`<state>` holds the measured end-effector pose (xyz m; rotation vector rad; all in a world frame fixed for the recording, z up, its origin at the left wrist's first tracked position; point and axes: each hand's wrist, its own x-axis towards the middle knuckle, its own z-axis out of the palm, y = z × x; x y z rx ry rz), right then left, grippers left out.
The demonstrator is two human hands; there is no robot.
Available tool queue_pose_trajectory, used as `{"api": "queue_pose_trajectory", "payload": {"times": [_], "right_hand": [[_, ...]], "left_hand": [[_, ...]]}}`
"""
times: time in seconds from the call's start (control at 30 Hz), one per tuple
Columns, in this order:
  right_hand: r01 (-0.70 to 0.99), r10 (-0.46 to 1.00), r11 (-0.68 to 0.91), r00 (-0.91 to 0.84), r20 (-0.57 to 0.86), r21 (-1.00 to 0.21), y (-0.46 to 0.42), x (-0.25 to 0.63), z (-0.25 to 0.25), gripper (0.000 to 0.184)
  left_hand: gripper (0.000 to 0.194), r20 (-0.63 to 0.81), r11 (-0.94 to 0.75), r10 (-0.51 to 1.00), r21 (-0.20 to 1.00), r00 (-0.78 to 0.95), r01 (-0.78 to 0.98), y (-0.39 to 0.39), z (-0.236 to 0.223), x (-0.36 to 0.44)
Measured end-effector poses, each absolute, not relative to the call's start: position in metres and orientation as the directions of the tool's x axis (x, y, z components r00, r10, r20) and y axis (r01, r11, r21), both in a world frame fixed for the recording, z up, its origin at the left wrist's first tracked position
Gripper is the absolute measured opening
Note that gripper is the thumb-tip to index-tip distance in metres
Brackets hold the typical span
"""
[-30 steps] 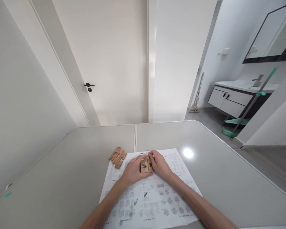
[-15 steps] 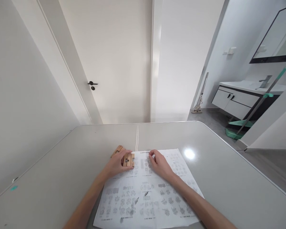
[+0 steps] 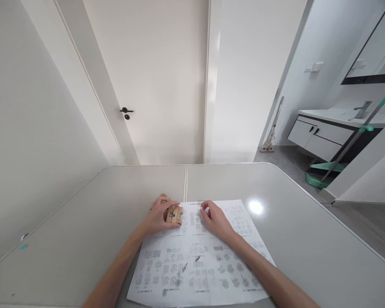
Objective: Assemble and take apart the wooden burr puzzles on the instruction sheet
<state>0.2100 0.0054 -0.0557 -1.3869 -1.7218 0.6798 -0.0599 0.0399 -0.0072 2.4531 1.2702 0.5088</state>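
Note:
My left hand [image 3: 157, 220] is wrapped round a small block of notched wooden puzzle pieces [image 3: 174, 214], set side by side, at the upper left of the printed sheet [image 3: 199, 239]. Thumb and fingers grip the block from both ends, and a dark notch shows in its top. More wooden pieces [image 3: 163, 195] lie just behind this hand, mostly hidden by it. My right hand [image 3: 215, 219] rests on the sheet's upper middle, a short way right of the block. Its fingers are curled in toward the thumb, and nothing shows in them.
The sheet, covered in small grey line drawings, lies on a pale table [image 3: 93, 222] with a seam down its middle. Beyond the table stands a white door [image 3: 160, 85]. Off to the right are a sink cabinet [image 3: 321, 132], a mop [image 3: 272, 128] and a green dustpan [image 3: 316, 180].
My left hand has carried the wooden block left, away from my right hand, to beside the other pieces. My right hand has let go of it and stays on the sheet.

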Motion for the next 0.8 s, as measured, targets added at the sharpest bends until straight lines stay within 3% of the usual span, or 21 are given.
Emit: {"api": "queue_pose_trajectory", "payload": {"times": [0.2, 0.4, 0.6, 0.8], "right_hand": [[0.537, 0.967, 0.245, -0.076, 0.243, -0.807, 0.004, 0.210, -0.054, 0.019], [0.544, 0.965, 0.254, -0.087, 0.248, -0.800, 0.003, 0.211, -0.053, 0.019], [0.547, 0.964, 0.259, -0.092, 0.250, -0.797, 0.004, 0.210, -0.054, 0.018], [0.543, 0.964, 0.259, -0.095, 0.248, -0.799, 0.002, 0.210, -0.052, 0.017]], "left_hand": [[0.082, 0.194, -0.586, 0.798, 0.468, 0.570, 0.661, 0.047, -0.008, -0.070], [0.040, 0.308, -0.522, 0.852, 0.452, 0.423, 0.724, 0.053, -0.012, -0.074], [0.035, 0.310, -0.551, 0.834, 0.463, 0.456, 0.694, 0.050, -0.014, -0.067], [0.033, 0.354, -0.495, 0.866, 0.495, 0.355, 0.714, 0.051, -0.012, -0.067]]}}
